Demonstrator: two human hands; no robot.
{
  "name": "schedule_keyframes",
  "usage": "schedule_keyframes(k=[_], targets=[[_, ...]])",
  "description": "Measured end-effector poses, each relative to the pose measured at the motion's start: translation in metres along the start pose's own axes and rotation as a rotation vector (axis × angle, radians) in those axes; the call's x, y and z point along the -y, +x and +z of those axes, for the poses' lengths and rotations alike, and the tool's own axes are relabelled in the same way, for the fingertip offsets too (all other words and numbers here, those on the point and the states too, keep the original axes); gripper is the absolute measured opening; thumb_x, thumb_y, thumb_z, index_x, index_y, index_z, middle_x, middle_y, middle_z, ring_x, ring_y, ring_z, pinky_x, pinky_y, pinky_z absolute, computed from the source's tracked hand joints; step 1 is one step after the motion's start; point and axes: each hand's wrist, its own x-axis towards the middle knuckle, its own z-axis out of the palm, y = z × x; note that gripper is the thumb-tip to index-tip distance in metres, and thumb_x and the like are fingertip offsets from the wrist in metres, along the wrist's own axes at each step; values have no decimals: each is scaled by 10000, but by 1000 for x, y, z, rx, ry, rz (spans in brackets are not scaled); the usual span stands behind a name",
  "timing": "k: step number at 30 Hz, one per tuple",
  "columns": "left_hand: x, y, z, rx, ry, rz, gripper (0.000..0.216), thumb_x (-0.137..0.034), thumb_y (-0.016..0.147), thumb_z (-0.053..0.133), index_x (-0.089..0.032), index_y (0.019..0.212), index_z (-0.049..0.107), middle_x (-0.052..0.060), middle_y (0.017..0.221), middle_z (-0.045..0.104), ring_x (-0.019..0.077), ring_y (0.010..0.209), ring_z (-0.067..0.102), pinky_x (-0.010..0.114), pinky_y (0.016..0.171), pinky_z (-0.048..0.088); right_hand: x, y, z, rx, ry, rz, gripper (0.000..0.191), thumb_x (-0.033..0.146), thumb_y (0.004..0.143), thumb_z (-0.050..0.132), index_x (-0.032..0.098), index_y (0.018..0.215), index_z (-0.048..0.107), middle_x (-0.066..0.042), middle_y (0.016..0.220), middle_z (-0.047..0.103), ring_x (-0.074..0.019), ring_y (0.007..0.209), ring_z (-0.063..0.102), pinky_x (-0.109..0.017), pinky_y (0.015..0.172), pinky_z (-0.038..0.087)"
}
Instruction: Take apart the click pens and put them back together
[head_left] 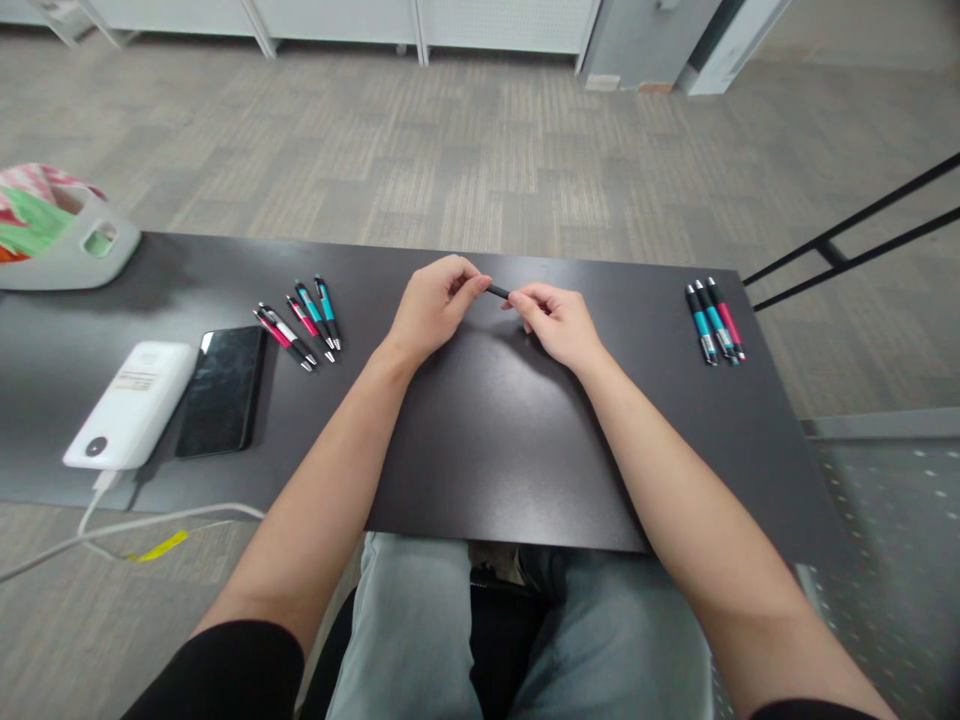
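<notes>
Sleeves [229, 675] nearest; hands [429, 312] pinch black rod [498, 291] near far table edge [637, 269], gap to pens [715, 320] each side.

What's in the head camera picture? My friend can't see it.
A person's left hand and right hand hold a slim black piece over a dark table. Pens lie on both sides; a black phone lies left.

L end of dark tabletop [37, 340]: white plastic basket [118, 240] holds pink/white & green cloth [34, 222]. Nearer: white power bank [142, 395] w/ white cable [105, 482] plugged in; yellow tag [161, 546] hangs below. Blk smartphone [221, 392] lies just beside. Bkgd: gray carpet tiles [337, 160], white panels [337, 20]. Far R: blk metal frame [832, 252].
</notes>
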Motion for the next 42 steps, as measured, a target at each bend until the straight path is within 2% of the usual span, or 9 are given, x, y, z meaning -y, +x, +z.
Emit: schedule_keyframes(k=[3,7,12,18,26,29,35,38,42], targets=[[0,-1,-1,16,47,-14,341,-505,1138,705,-232,942,766,40,879,784,213,799,672,349,765,489,-2,1,1,-30,-2,-9,589,833,1019,767,251,943,813,13,669,592,-184,632,500,-372,697,445],[0,-3,-1,11,67,-47,475,-602,1187,618,-227,926,744,39,840,771,212,764,671,356,760,472,-7,1,5,-116,28,-40,506,759,939,891,263,985,803,11,739,630,-192,685,529,-360,702,456],[0,-2,-1,35,61,-61,549,-648,1200,576,-228,878,723,30,789,740,208,733,661,359,757,462,-8,2,4,-116,55,-67,468,711,906,935,262,969,820,-25,872,757,-224,789,634,-386,805,540],[4,-1,1,30,34,-49,483,-615,1176,627,-233,892,709,25,805,727,208,740,639,354,730,440,-8,2,2,-99,7,-43,411,669,990,853,262,949,817,-1,760,689,-208,728,604,-378,764,502],[-1,-2,1,-3,104,33,343,-460,1170,654,-233,919,711,35,855,743,216,791,654,361,766,462,-2,2,0,-65,51,25,632,892,932,835,262,911,809,12,674,647,-199,673,602,-371,741,512],[-1,-1,0,18,111,31,312,-422,1174,658,-232,932,712,42,894,764,223,838,685,360,807,495,-1,2,1,-79,82,54,651,908,876,882,262,893,805,7,679,674,-204,681,629,-370,729,525],[1,0,-4,25,92,-12,134,-329,1097,737,-235,1005,764,46,992,816,229,898,725,358,883,570,-16,12,-4,-271,246,23,643,781,690,1069,291,988,779,12,829,765,-211,769,705,-392,812,612],[0,0,-4,45,104,-50,97,-329,1069,765,-244,1026,779,48,1037,833,241,924,739,377,928,598,-25,18,-9,-365,319,-13,673,766,668,1087,304,1005,732,23,859,753,-220,844,757,-395,857,653],[0,-2,-3,58,97,-54,91,-342,1046,780,-253,1028,785,48,1031,837,255,939,753,393,939,613,-25,19,-9,-375,362,-35,714,804,657,1085,311,1006,705,16,936,782,-221,867,783,-378,802,689]])
